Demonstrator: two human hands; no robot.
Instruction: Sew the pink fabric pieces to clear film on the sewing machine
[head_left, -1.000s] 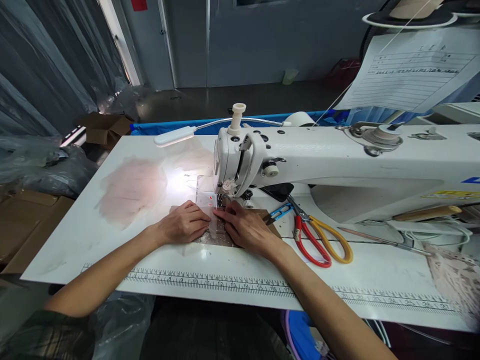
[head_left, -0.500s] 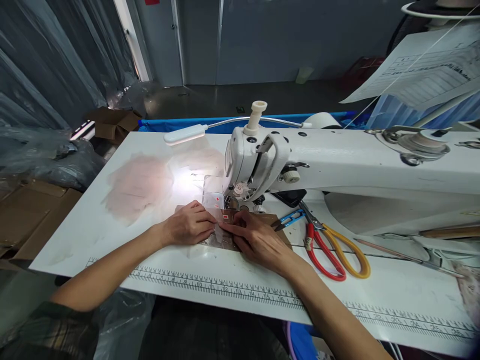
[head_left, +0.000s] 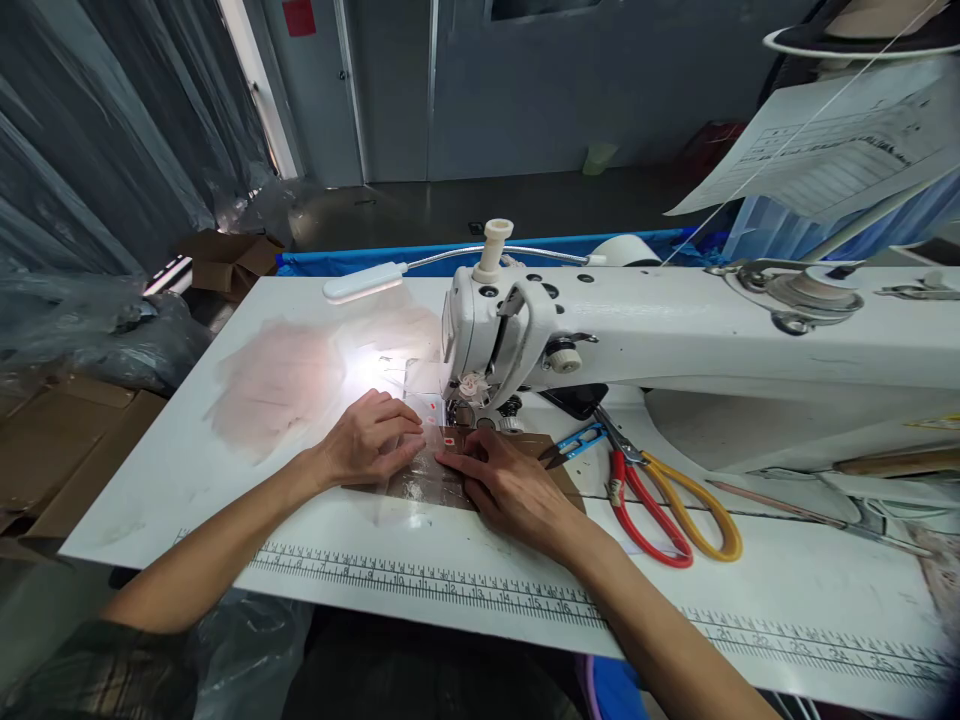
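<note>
A white sewing machine [head_left: 675,330] stands on a white table [head_left: 150,480]. Under its needle lies a small sheer, shiny piece of fabric [head_left: 420,480] over a brown sheet. My left hand [head_left: 371,440] lies on the fabric left of the needle, fingers loosely curled and pressing down. My right hand [head_left: 510,485] presses flat on the fabric just in front of the presser foot, index finger stretched toward a small red mark [head_left: 448,440].
Red-and-yellow scissors [head_left: 667,500] and blue thread snips [head_left: 577,443] lie right of my right hand. A pale pink fabric pile [head_left: 270,385] sits at the left under the lamp [head_left: 364,282]. A ruler scale [head_left: 450,585] runs along the table's front edge. Paper sheet [head_left: 825,150] hangs upper right.
Both hands have slid slightly away from the needle with the fabric; the left hand moved a little up and left. The camera view shifted slightly.
</note>
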